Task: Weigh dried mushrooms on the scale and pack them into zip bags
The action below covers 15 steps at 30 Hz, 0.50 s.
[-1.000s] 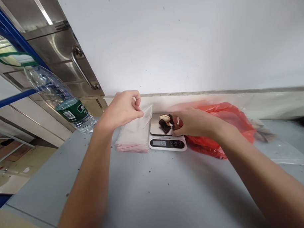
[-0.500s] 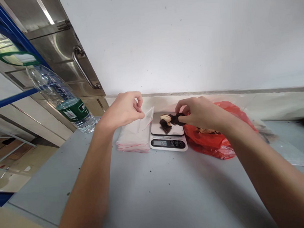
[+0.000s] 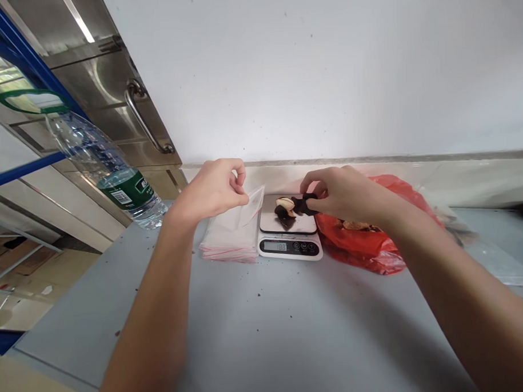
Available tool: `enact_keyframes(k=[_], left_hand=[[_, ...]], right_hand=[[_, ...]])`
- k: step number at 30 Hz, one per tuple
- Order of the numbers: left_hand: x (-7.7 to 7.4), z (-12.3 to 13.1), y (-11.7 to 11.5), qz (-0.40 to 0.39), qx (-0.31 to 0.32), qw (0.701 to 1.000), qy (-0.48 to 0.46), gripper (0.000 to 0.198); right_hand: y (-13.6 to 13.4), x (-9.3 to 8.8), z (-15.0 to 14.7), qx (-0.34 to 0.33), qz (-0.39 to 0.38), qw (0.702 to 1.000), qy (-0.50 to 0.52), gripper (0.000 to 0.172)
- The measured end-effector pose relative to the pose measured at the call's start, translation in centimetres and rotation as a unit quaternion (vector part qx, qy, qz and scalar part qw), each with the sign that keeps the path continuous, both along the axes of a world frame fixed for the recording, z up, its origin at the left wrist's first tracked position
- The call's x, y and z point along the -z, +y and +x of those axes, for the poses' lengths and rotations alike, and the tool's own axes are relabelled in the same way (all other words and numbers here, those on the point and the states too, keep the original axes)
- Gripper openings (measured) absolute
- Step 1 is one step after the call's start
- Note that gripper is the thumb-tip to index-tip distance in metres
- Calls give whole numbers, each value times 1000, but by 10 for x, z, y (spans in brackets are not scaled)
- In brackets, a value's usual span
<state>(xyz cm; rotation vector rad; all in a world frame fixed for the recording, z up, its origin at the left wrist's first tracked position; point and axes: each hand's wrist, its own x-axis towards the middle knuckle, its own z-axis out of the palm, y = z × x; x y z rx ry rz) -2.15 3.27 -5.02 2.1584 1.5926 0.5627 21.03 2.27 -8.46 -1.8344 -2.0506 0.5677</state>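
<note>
Right now the left hand (image 3: 210, 189) pinches the top edge of a small clear bag (image 3: 250, 205), holding it lifted just above a stack of bags (image 3: 226, 237) that lies on the grey table (image 3: 270, 327). Beside the stack stands a small white scale (image 3: 289, 235), its display lit. The right hand (image 3: 342, 193) grips a dark piece (image 3: 303, 204) between thumb and fingertips, just over the scale's metal plate, where a pale piece (image 3: 284, 203) and another dark bit (image 3: 283, 217) rest. Behind the right wrist lies a red plastic bag (image 3: 374, 238), touching the scale's side. A water bottle (image 3: 108, 170) leans at the far left, near a steel cabinet (image 3: 107, 81).
</note>
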Motion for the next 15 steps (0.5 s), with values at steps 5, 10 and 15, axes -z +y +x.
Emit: enact_keyframes(k=[5,10,15], left_hand=[[0,0,0,-7,-3,1000,0,26],[3,1,1,-3,-1,1000,-5,27],[4,1,2,-5,0,1000,0,28]], right_hand=[[1,0,1,0,7,1000,-7,15],[2,1,1,-4,11,1000,-18,14],[0,-5,-2,-1,2,999,-39,18]])
